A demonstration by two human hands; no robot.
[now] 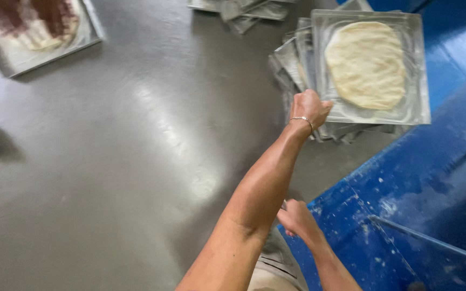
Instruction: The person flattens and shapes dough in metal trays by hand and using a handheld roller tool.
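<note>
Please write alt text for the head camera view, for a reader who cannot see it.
The person's left hand grips the edge of a square metal tray holding a flat round of pale dough, on top of a stack of trays on a steel table. The right hand rests beside a blue machine.
</note>
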